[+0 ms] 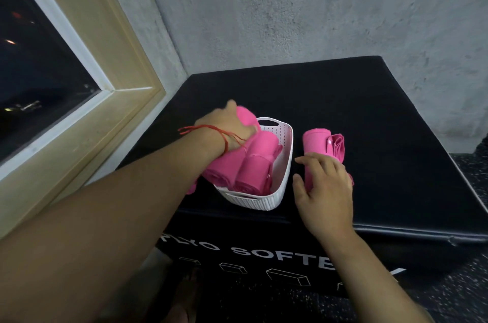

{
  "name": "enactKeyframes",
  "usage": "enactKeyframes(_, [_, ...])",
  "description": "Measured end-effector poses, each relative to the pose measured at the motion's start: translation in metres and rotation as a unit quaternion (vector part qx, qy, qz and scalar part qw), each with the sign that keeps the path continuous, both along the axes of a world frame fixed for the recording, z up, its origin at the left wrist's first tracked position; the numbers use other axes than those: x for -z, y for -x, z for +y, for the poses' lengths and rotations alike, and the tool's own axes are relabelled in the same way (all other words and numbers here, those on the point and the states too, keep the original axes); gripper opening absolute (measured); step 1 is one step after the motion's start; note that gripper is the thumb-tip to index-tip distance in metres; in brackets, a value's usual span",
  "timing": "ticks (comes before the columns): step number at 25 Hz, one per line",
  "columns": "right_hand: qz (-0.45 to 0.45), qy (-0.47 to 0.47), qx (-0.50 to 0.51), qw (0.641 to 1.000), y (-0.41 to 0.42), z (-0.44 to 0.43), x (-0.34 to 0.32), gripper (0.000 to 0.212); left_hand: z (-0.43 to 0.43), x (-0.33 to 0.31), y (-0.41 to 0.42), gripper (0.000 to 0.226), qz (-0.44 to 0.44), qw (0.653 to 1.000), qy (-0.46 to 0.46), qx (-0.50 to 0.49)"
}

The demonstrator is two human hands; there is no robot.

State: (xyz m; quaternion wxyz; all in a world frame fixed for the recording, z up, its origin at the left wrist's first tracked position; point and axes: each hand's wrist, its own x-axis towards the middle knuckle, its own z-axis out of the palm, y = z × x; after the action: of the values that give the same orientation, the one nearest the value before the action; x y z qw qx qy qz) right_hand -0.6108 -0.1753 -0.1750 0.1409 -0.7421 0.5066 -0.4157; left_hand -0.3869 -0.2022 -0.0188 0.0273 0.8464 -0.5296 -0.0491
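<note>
My left hand (227, 130) curls its fingers round a pink rolled towel (221, 167) in the white perforated plastic basket (288, 146); I'd press it snug leftward. My right hand (325, 190), fingers loosely spread, rests on a second pink rolled towel (315, 143) just beside.

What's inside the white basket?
Rolled pink towels fill the left half of the white basket: a middle roll and a left roll, which the left grip holds. Its right half is bare. Anything under the rolls is hidden.
</note>
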Motion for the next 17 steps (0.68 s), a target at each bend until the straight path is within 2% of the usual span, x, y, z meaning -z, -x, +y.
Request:
enactKeyframes(2, [0.002, -0.001, 0.000, 1.000, 0.000, 0.000, -0.001, 0.035, 0.002, 0.016, 0.007, 0.079, -0.030, 0.999, -0.043, 0.001])
enactKeyframes(5, [0.008, -0.002, -0.001, 1.000, 0.000, 0.001, 0.001, 0.035, -0.002, 0.020, 0.019, 0.073, -0.058, 0.998, -0.033, 0.000])
enactKeyframes(12, [-0.021, -0.014, -0.009, 1.000, -0.001, 0.000, -0.003, 0.028, -0.016, 0.004, 0.022, 0.089, 0.079, 0.996, -0.011, -0.028])
enactKeyframes(17, [-0.004, -0.015, -0.016, 1.000, 0.000, 0.001, -0.004, 0.029, -0.016, 0.001, 0.020, 0.092, 0.077, 0.997, -0.024, -0.020])
